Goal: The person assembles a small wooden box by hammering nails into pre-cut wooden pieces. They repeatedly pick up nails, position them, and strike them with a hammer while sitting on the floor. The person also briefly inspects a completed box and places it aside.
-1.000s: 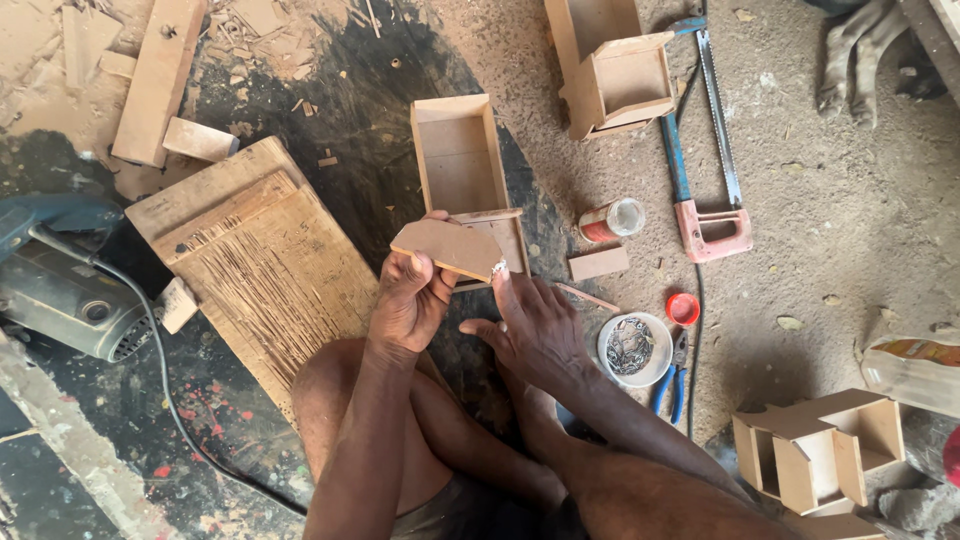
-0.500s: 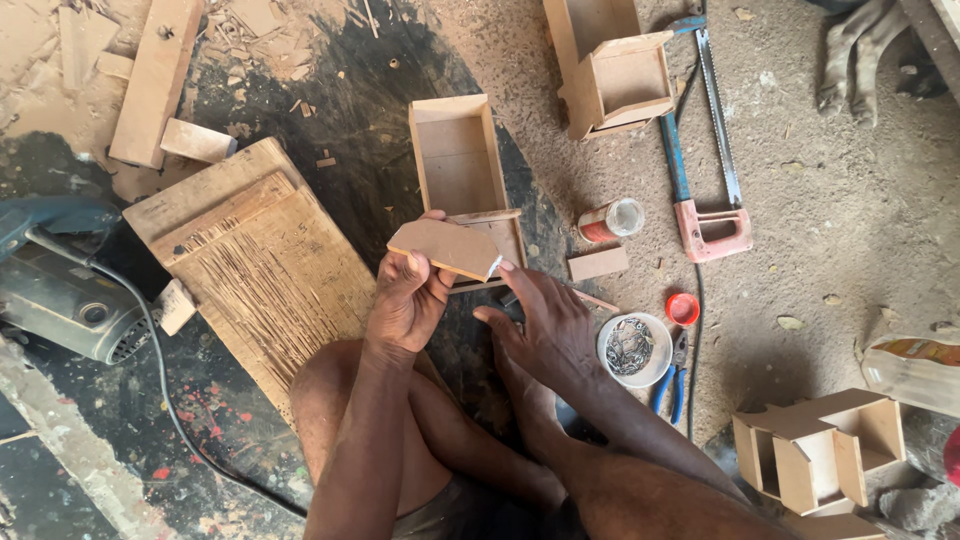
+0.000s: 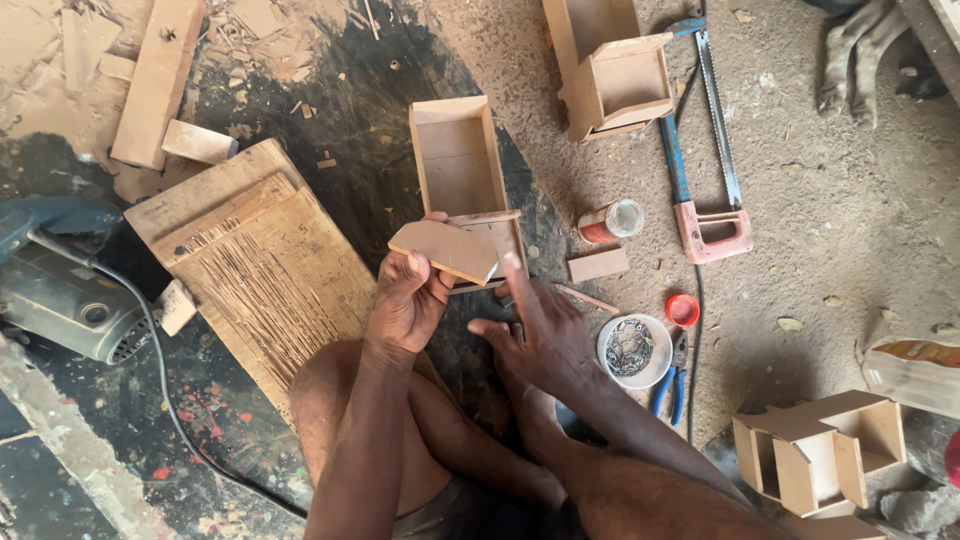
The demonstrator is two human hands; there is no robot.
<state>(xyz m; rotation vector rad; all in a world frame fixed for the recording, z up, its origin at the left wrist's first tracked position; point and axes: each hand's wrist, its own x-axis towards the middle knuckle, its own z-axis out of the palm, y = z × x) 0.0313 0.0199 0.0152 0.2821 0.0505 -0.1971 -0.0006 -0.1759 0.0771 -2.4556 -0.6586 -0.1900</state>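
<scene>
My left hand [image 3: 408, 300] holds a small flat brown board piece [image 3: 443, 248] tilted above the floor. Its right edge carries a pale smear. My right hand [image 3: 535, 325] is just beside it, index finger raised with its tip at that smeared edge, other fingers loosely spread, holding nothing. Right behind the piece lies an open-topped wooden box [image 3: 455, 165] on the dark floor patch. My bare legs are folded below the hands.
A scored wooden board [image 3: 265, 265] lies left, a power tool [image 3: 60, 290] with cord further left. A hacksaw [image 3: 700, 150], small jar [image 3: 610, 222], red cap [image 3: 683, 310], white lid with nails [image 3: 633, 348], blue pliers [image 3: 672, 385] and more boxes [image 3: 610, 70] [image 3: 815, 450] lie right.
My left hand has raised and tilted the board piece slightly. My right hand has shifted right and its index finger now points up along the piece's right edge.
</scene>
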